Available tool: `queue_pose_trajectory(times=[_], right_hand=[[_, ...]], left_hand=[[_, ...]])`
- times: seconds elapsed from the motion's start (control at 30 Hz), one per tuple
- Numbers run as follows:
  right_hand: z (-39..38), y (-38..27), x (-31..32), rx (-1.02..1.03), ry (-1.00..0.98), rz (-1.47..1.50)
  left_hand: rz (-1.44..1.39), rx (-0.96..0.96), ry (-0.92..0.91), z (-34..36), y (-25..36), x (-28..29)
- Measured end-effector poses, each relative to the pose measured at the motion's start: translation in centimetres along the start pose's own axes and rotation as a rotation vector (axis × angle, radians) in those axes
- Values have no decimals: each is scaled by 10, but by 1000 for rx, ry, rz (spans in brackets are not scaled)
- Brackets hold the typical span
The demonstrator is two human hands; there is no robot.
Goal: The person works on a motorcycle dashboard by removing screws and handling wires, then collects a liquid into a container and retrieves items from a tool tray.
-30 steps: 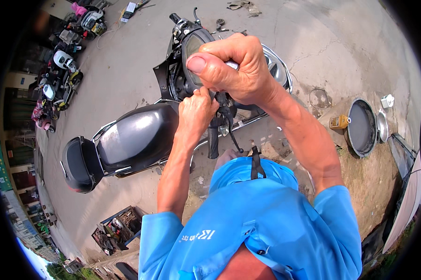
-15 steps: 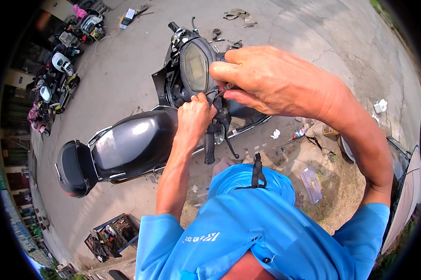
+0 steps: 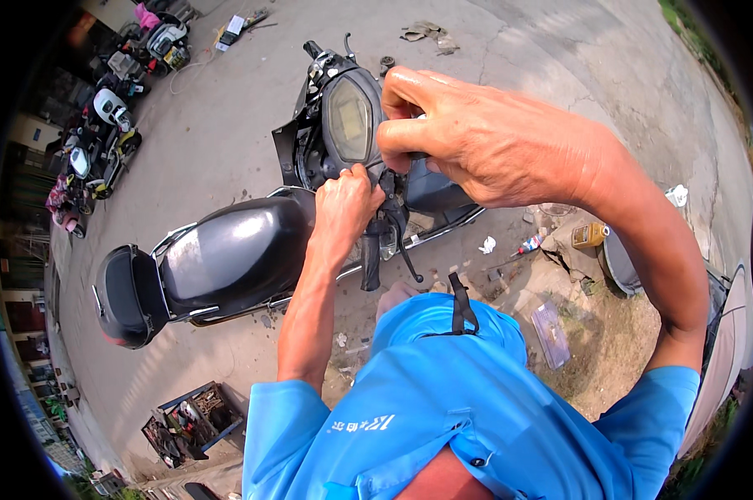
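Note:
A black scooter (image 3: 226, 258) stands across the view, its oval instrument display (image 3: 349, 121) near my hands. Beside the display's lower edge my left hand (image 3: 347, 200) is closed, thumb and fingertips pinching what looks like a thin dark cable (image 3: 375, 164). My right hand (image 3: 485, 137) hovers over the right side of the handlebar area, fingers curled. A small pale and dark bit shows between its fingers, too hidden to name. Below my hands are the black handlebar grip (image 3: 371, 262) and a brake lever (image 3: 410, 260).
A tool box (image 3: 195, 421) full of tools lies at lower left. Several parked scooters (image 3: 101, 150) line the far left. On the right are a yellow bottle (image 3: 590, 235), a round tub (image 3: 622, 262) and a clear plastic case (image 3: 550, 335). Loose parts (image 3: 386, 63) lie beyond the display.
My right hand has shifted up slightly and its fingers are curled more; the red bit near its fingertips no longer shows. The left hand stays at nearly the same place by the display.

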State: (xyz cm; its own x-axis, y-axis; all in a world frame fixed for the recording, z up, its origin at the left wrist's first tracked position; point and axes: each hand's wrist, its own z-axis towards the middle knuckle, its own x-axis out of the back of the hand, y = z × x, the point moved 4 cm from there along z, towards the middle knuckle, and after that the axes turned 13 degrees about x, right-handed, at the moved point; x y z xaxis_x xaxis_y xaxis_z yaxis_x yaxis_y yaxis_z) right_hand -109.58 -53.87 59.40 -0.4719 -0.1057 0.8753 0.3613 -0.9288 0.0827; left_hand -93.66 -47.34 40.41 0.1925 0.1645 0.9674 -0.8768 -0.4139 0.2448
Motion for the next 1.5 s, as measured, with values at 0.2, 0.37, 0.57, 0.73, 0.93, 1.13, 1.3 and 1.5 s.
queue_pose_trajectory(times=[0.2, 0.37, 0.57, 0.73, 0.93, 1.13, 1.3, 1.5], right_hand=[[2, 3, 3, -580, -416, -87], [-11, -3, 1, -91, -17, 4], [-9, 0, 4, -593, -344, -36], [-18, -9, -2, -141, -35, 111], [-14, -6, 1, -551, -237, -97], [-21, -15, 0, -77, 3, 11], [-14, 0, 3, -627, -290, -99], [-16, -16, 0, -88, -66, -15]], left_hand=[[3, -38, 18, 2, 5, -5], [8, -24, -9, 3, 5, 1], [18, -37, -30, 5, 5, 0], [-23, -82, 9, 4, 5, 1], [17, -42, -26, 2, 6, 5], [5, -64, -13, 1, 7, 6], [20, -70, 1, 3, 6, 4], [33, -90, -16, 2, 3, 4]])
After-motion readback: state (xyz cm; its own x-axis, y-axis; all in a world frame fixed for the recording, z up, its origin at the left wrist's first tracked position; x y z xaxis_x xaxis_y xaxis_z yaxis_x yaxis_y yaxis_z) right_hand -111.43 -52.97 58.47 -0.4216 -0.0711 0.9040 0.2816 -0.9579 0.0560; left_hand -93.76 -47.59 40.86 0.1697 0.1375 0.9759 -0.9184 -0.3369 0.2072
